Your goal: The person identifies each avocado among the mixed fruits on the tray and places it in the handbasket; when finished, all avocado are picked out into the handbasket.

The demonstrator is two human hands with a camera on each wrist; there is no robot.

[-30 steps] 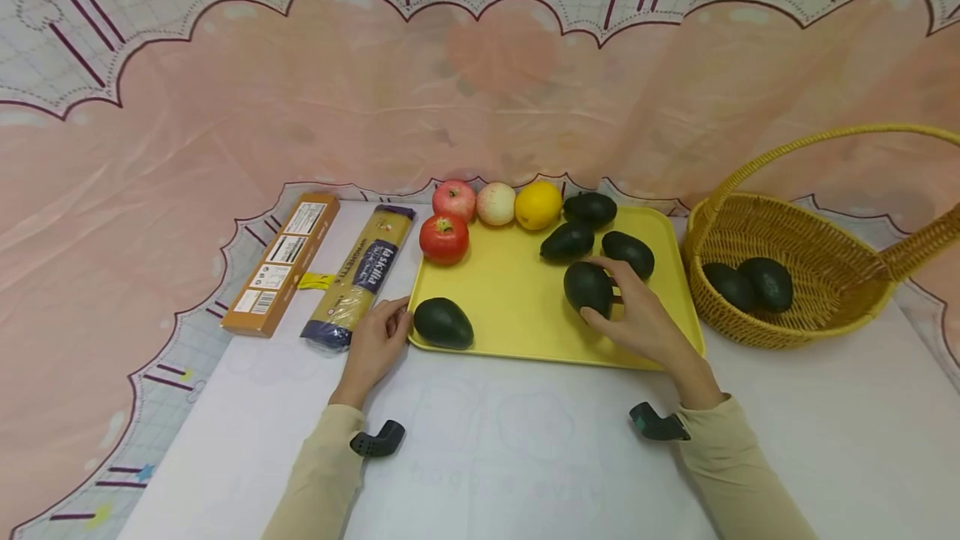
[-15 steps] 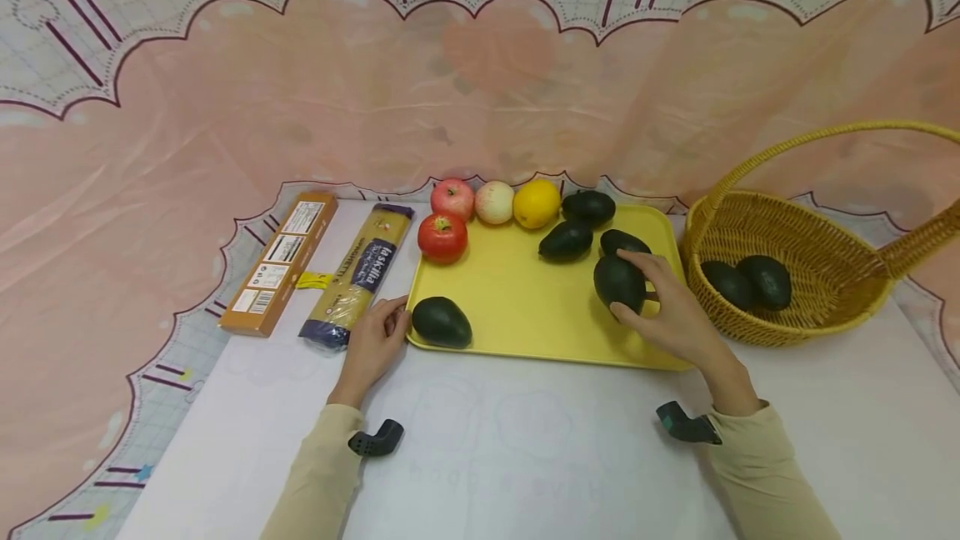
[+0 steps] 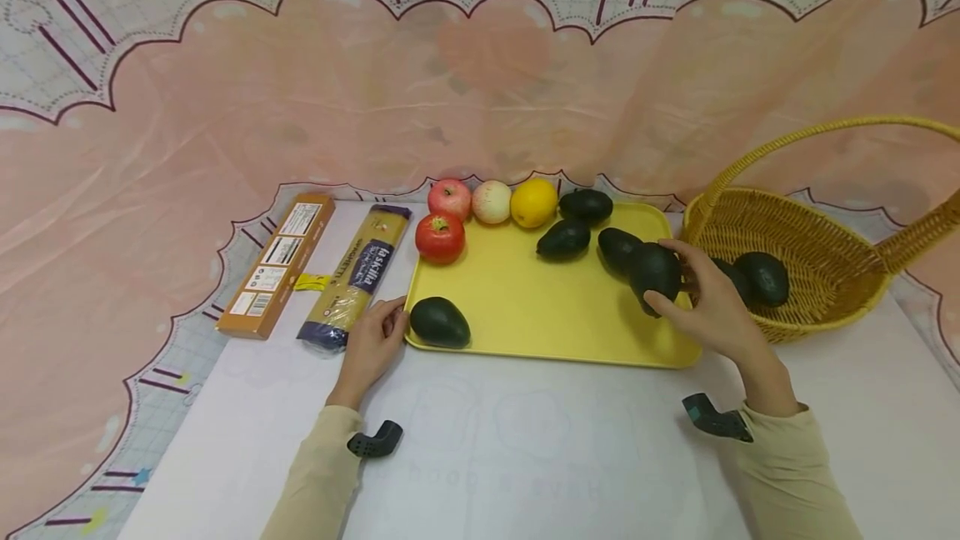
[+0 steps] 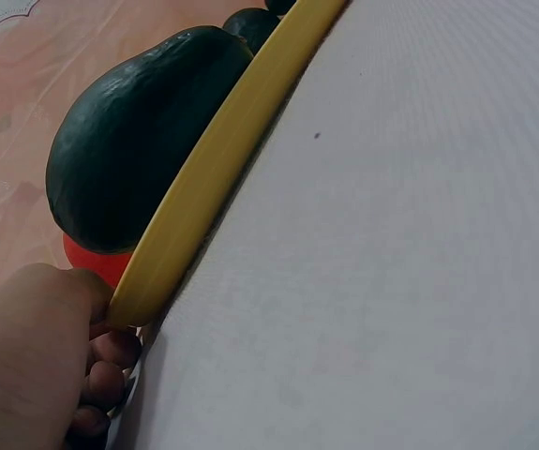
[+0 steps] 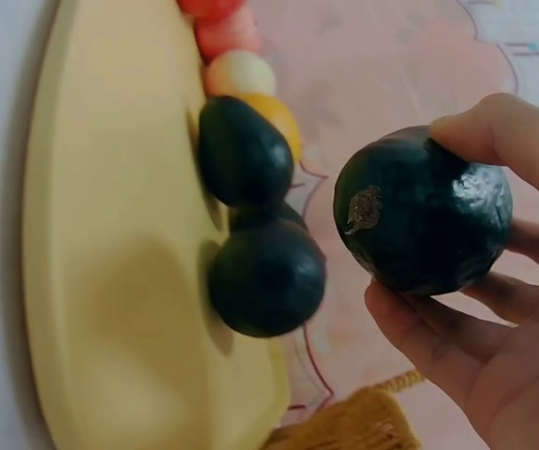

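Observation:
My right hand [image 3: 708, 302] grips a dark green avocado [image 3: 654, 275] between thumb and fingers, held above the right side of the yellow tray [image 3: 525, 307]. In the right wrist view this avocado [image 5: 424, 211] shows its brown stem scar. At the tray's near left corner, my left hand [image 3: 372, 348] pinches the rim, thumb on top and fingers curled beneath, as the left wrist view shows at the tray edge [image 4: 203, 178]. Beside that hand lies another avocado [image 3: 440, 322]. Several more avocados [image 3: 564, 240] lie at the tray's back right.
A wicker basket [image 3: 817, 273] with a tall handle stands right of the tray, avocados [image 3: 763, 279] inside. Along the tray's back left are a tomato [image 3: 440, 237], two apple-like fruits [image 3: 492, 202] and an orange [image 3: 534, 203]. Left lie a spaghetti pack [image 3: 356, 277] and a brown box [image 3: 277, 265].
My right hand has carried the avocado rightward across the tray, toward the basket. My left hand has stayed at the tray's corner.

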